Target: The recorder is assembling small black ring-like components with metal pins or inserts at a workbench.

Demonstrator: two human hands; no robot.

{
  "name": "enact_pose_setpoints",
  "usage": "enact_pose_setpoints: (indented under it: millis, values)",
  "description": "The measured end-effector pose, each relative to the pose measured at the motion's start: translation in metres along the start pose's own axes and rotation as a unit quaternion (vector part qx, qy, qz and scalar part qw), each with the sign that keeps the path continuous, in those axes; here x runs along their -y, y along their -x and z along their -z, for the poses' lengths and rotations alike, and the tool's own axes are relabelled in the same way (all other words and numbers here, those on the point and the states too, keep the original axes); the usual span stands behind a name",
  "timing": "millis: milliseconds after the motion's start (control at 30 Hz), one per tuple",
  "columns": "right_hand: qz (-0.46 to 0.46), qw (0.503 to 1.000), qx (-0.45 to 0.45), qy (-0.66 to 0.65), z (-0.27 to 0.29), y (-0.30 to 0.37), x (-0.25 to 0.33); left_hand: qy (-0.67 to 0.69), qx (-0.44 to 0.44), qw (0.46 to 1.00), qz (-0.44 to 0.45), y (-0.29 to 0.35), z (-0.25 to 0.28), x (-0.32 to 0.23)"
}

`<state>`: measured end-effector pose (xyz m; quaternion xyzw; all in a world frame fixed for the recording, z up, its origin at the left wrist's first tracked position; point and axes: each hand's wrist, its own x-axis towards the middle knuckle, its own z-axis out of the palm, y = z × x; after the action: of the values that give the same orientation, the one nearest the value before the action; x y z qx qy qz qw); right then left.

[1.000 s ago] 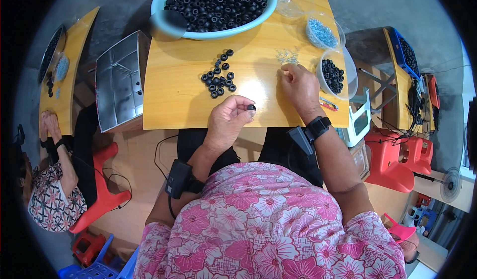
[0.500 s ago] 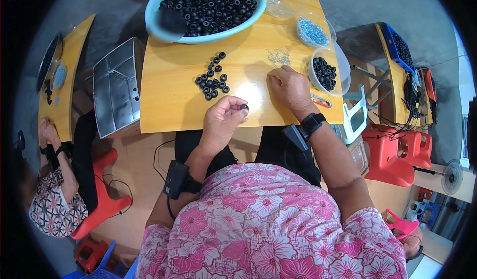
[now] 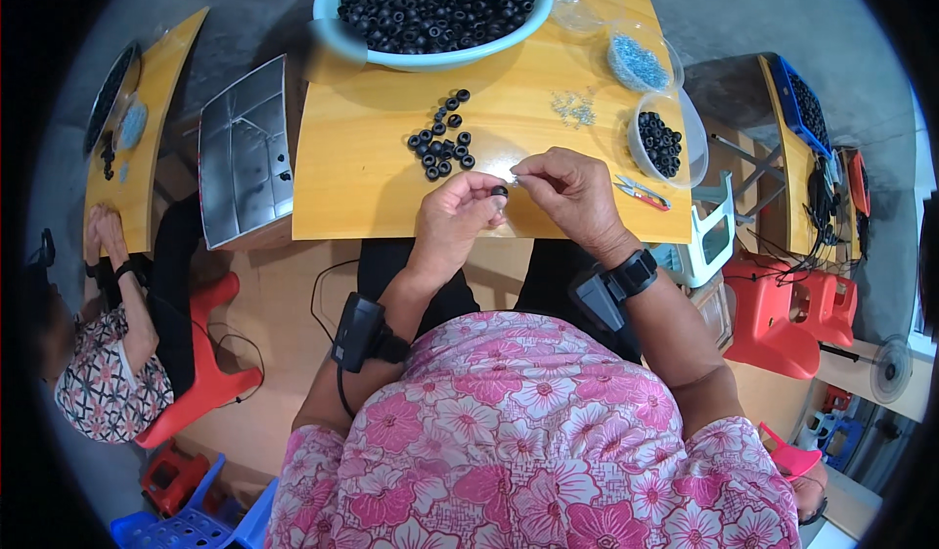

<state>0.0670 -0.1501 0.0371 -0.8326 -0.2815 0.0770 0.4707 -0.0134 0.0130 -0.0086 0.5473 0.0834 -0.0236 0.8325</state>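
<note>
Between the thumb and finger of my left hand [image 3: 448, 224] is a small black ring-shaped part [image 3: 500, 191]. Close beside it, my right hand [image 3: 575, 197] pinches a tiny shiny piece [image 3: 514, 179]; its exact kind is too small to make out. Both hands are over the near edge of the yellow wooden table [image 3: 362, 197]. A loose group of black ring parts [image 3: 437, 148] lies just beyond my left hand. Scattered tiny silvery pieces [image 3: 573, 109] lie beyond my right hand. Red-handled thread snips [image 3: 643, 195] rest to its right.
A light-blue basin [image 3: 328, 35] heaped with black parts stands at the far side. Clear tubs on the right hold black parts [image 3: 659, 145] and bluish-silver pieces [image 3: 640, 63]. An open-topped metal-lined box [image 3: 245, 158] stands left. Another person [image 3: 112, 373] sits at a table further left.
My right hand has come from beside the scattered silvery pieces toward my left hand, with a tiny shiny piece in its fingertips. My left hand still holds the black ring part. The view has shifted slightly.
</note>
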Motion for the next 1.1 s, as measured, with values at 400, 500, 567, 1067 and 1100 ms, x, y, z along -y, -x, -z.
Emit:
enact_pose_setpoints:
  millis: [400, 500, 567, 1067, 1100]
  values:
    - [0.113, 0.982, -0.075, 0.129, -0.023, 0.001, 0.006, 0.039, -0.037, 0.998, 0.033, 0.0, 0.001, -0.002]
    - [0.176, 0.962, -0.073, 0.194, -0.022, 0.0, 0.011, 0.074, -0.043, 0.995, 0.049, -0.001, 0.004, 0.0]
    - [0.202, 0.951, -0.067, 0.224, -0.02, -0.001, 0.016, 0.082, -0.045, 0.994, 0.049, -0.001, 0.004, 0.0]
    - [0.044, 0.998, 0.036, -0.041, -0.005, -0.015, 0.006, 0.094, -0.025, 0.995, 0.029, 0.0, 0.002, -0.002]
    - [0.021, 1.0, 0.015, -0.009, -0.005, -0.023, 0.006, 0.086, -0.024, 0.995, 0.036, 0.0, 0.003, -0.001]
